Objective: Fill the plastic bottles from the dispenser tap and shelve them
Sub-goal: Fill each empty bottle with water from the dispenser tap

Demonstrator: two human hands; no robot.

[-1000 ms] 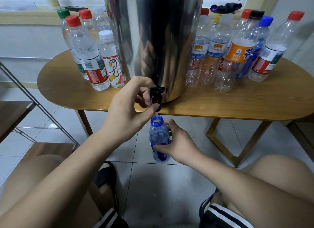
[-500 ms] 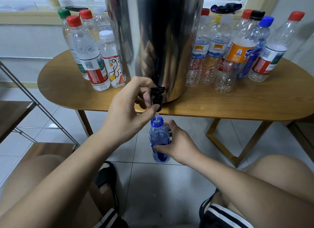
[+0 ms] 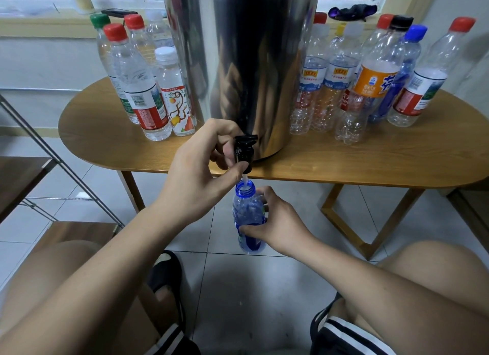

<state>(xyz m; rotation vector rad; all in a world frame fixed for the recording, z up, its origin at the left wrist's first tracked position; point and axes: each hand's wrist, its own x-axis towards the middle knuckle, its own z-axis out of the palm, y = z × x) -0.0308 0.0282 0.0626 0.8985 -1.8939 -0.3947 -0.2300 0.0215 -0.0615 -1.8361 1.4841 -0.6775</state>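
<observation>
Tiles (image 3: pixel 238 288) covered the floor under an oval wooden table (image 3: pixel 370 159) that stood below a window sill (image 3: pixel 39 24). The left hand (image 3: pixel 195 177) curled round the black tap (image 3: pixel 244 149) of the steel dispenser (image 3: pixel 243 63), thumb beneath the spout. The right hand (image 3: pixel 277 222) gripped the uncapped blue bottle (image 3: pixel 247 211) upright under the tap, a thin stream entering its neck. Capped bottles (image 3: pixel 148 90) crowded the table left of the dispenser, more bottles (image 3: pixel 370 76) right. A metal shelf rack (image 3: pixel 16 180) stood at far left.

Dim indoor light, sharp, wide-angle edge bending.
</observation>
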